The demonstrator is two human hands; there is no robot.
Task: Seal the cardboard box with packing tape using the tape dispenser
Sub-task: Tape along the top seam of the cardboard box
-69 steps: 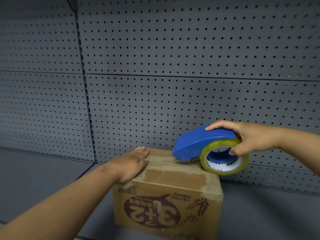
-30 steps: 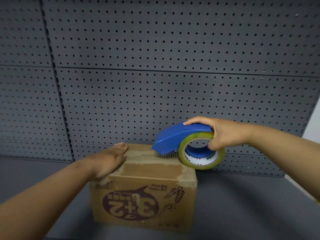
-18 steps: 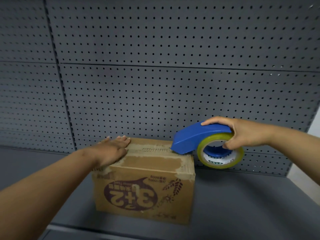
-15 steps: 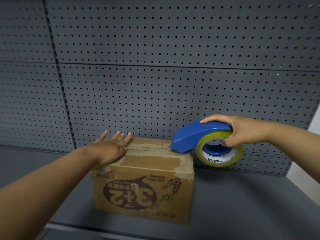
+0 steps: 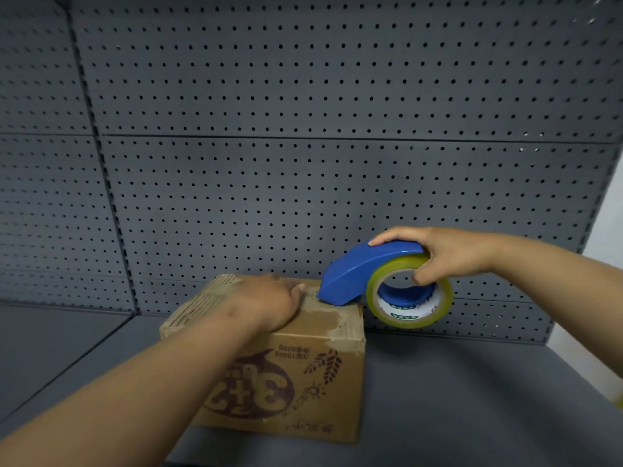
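The left hand (image 5: 266, 305) has slid from the left edge of the box (image 5: 303, 375) across its top. It now lies flat, palm down, just beside the nose of the dispenser (image 5: 354, 274), hiding the seam. The right hand (image 5: 451, 256) still grips the dispenser, thumb inside the tape roll (image 5: 413, 321), nose touching the top's right end. The box stands on a shelf (image 5: 472, 399) before a pegboard (image 5: 303, 129).

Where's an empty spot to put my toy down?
The grey shelf is bare right of the brown cardboard box, and left of it too. The box top is crowded: the left hand presses there, and the right hand holds the blue tape dispenser at its edge.
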